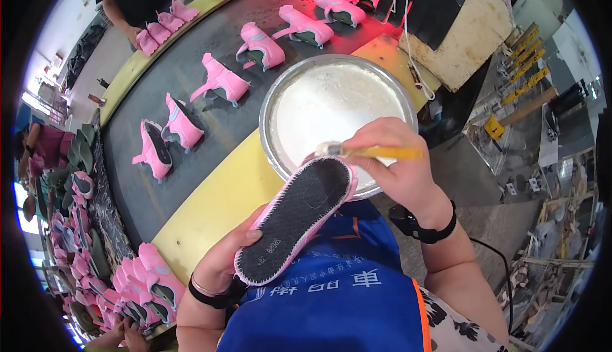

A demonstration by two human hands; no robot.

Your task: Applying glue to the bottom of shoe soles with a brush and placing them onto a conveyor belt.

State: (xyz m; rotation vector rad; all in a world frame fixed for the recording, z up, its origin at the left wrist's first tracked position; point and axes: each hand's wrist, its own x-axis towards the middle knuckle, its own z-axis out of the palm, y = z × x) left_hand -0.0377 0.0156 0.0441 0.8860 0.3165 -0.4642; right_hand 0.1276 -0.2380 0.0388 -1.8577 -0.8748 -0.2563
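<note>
My left hand (pixel 226 250) grips a pink shoe upper by its lower left edge. Its black sole side (pixel 296 215), ringed with white stitching, faces up. A brush (pixel 389 152) with a yellow handle is pinched in the fingers of my right hand (pixel 398 177). Its whitish bristles lie at the upper end of the shoe upper, apparently touching the pink rim. Just beyond, a round metal basin (pixel 266 122) holds white liquid (pixel 338 100); my right hand is over its near part.
Several pink shoe uppers (pixel 220 81) lie in a row on a dark belt (pixel 137 84) with yellow edging (pixel 204 224). More uppers (pixel 146 282) are bunched at lower left. Another person's hand (pixel 132 36) is near uppers across the belt. A white cord (pixel 414 65) hangs beside the basin.
</note>
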